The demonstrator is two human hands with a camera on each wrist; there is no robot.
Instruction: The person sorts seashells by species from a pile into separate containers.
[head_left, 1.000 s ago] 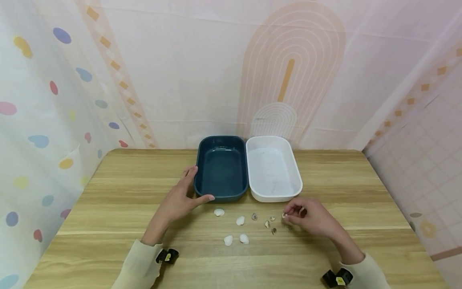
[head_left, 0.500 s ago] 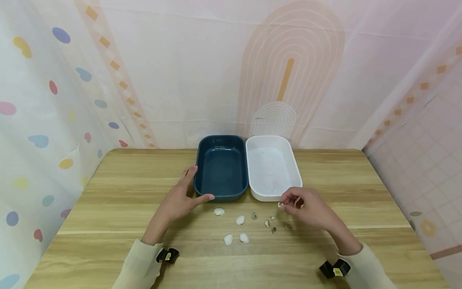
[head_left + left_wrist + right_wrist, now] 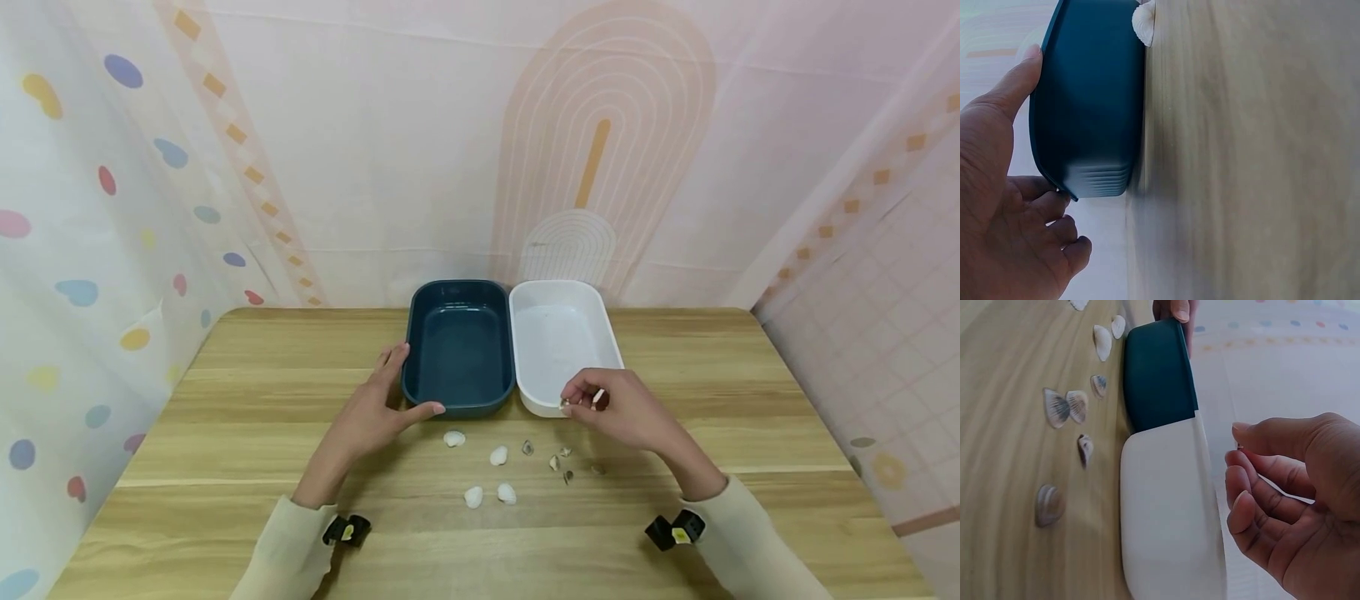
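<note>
White tray (image 3: 609,342) rim: right hand (image 3: 626,412) pinches shell (image 3: 565,403); left hand (image 3: 375,412) steadies blue tray (image 3: 420,333)

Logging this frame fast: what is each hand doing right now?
Left hand: open, fingers touching the dark teal tray.
Right hand: pinching a small shell.
</note>
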